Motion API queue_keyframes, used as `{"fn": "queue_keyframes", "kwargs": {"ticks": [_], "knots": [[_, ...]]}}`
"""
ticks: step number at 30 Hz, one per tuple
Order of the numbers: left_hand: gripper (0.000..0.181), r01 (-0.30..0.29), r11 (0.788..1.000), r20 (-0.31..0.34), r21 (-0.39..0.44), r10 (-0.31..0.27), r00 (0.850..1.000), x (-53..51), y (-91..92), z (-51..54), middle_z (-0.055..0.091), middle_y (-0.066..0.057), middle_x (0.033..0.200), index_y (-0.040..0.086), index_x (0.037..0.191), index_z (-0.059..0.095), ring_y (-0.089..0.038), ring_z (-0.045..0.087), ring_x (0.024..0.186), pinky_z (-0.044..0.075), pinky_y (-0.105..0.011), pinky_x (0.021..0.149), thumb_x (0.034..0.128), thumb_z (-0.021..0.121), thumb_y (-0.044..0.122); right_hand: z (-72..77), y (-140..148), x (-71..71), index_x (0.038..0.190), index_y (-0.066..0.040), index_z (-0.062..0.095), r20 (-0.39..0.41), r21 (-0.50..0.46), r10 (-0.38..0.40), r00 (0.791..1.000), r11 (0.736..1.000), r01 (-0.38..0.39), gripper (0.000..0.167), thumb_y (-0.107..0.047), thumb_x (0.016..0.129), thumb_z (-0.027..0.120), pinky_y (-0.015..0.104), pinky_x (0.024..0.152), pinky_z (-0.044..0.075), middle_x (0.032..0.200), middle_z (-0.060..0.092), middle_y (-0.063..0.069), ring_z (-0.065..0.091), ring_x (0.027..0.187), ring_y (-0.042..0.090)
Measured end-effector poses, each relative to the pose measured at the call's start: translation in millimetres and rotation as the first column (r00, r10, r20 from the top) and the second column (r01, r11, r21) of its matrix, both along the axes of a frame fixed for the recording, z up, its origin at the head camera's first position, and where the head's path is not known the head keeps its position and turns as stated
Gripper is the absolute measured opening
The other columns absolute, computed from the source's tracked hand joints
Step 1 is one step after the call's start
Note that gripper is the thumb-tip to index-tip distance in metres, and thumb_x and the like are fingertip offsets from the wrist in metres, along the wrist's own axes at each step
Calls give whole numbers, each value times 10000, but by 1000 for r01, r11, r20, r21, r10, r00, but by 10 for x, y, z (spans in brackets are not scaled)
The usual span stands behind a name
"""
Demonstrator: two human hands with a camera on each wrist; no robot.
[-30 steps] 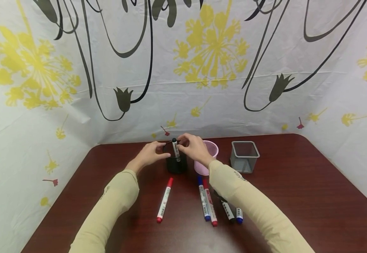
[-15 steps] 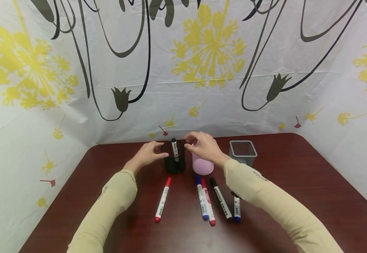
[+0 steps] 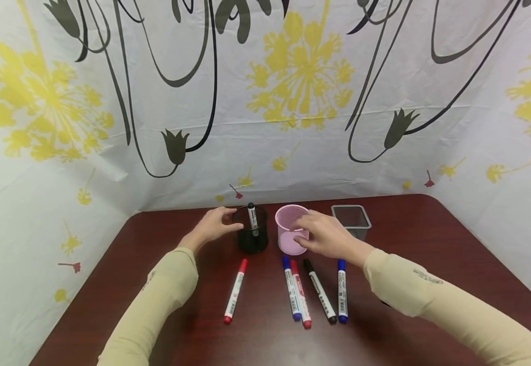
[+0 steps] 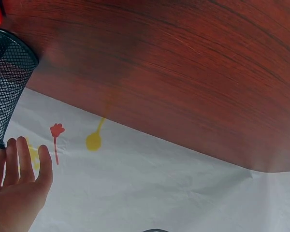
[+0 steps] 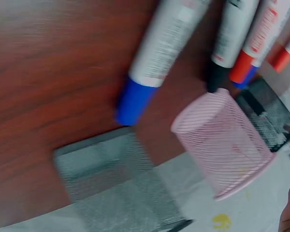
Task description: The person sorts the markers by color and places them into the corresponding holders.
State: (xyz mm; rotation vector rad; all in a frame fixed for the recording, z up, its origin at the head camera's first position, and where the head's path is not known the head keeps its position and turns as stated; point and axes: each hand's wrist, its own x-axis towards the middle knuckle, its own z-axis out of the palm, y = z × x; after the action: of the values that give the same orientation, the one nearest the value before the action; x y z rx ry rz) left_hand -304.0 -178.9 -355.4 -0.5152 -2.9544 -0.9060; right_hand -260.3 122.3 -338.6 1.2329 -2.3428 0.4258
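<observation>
Head view: right hand (image 3: pixel 323 235) withdrew from black cup (image 3: pixel 252 243) (marker (image 3: pixel 253 216) inside).

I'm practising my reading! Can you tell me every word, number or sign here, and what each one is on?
Nothing can be read for certain.
Two red markers, two blue markers and a black marker on the table: printed labels, too small or blurred.
Dark-capped marker in the black mesh cup: label too small.
Sleeves: dark marks, too small to tell if they're writing.
</observation>
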Motion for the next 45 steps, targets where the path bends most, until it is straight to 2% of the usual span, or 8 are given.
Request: {"fn": "queue_keyframes", "kwargs": {"ticks": [4,10,16,20,26,40,43,45], "knots": [[606,-1,1000,-9,1,1,1000,8,-3,17,513,-149,1168,23,1250,484,-258,472,1055,360,-408,893,774,667,351,-87,185,49,876,-150,635,-124,51,87,988,995,-81,170,-177,715,680,257,531,419,778,554,-55,471,720,104],[599,3,1000,-15,-5,-3,1000,-7,-9,15,520,-139,1156,30,1247,490,-241,479,1040,367,-393,884,774,666,352,-234,401,95,858,-122,628,-247,166,258,934,961,-222,208,-104,661,691,257,557,428,791,554,-67,476,698,119],[599,11,999,-14,-33,-12,1000,-11,-1,9,518,-147,1164,26,1245,491,-248,477,1051,365,-397,885,776,661,358,-379,508,232,845,-123,621,-304,327,331,893,917,-228,147,-112,766,497,252,580,415,814,572,-52,465,706,137],[596,17,999,-19,-47,-18,1000,-11,-2,18,516,-149,1168,29,1246,490,-250,474,1060,361,-395,887,779,656,358,-470,545,338,815,-138,609,-327,395,365,872,891,-224,322,-99,833,289,246,561,402,811,575,-48,465,707,140],[598,15,999,-20,-51,-16,1000,-13,-7,26,511,-142,1172,31,1252,485,-253,469,1065,362,-400,885,783,651,364,-537,574,437,819,-162,599,-361,466,407,839,858,-216,331,-59,804,286,236,539,395,816,566,-52,479,733,132],[601,13,999,-19,-41,-14,1000,-10,1,26,515,-147,1169,22,1245,490,-255,467,1067,358,-398,890,778,659,359,-645,551,523,894,-209,633,-341,595,456,822,782,-188,598,-56,898,54,250,601,433,822,556,-68,470,765,107],[599,13,999,-18,-44,-14,1000,-11,0,28,515,-144,1170,22,1243,492,-254,465,1071,357,-397,893,777,660,359,-654,525,534,895,-201,631,-329,600,465,822,775,-198,562,-60,878,88,252,604,426,832,558,-71,459,755,107],[598,11,999,-16,-45,-12,1000,-9,0,29,516,-141,1169,25,1243,493,-251,465,1071,357,-395,893,776,661,360,-657,511,541,894,-194,623,-322,606,466,824,770,-199,452,-58,862,193,253,600,413,834,548,-68,451,755,108]]}}
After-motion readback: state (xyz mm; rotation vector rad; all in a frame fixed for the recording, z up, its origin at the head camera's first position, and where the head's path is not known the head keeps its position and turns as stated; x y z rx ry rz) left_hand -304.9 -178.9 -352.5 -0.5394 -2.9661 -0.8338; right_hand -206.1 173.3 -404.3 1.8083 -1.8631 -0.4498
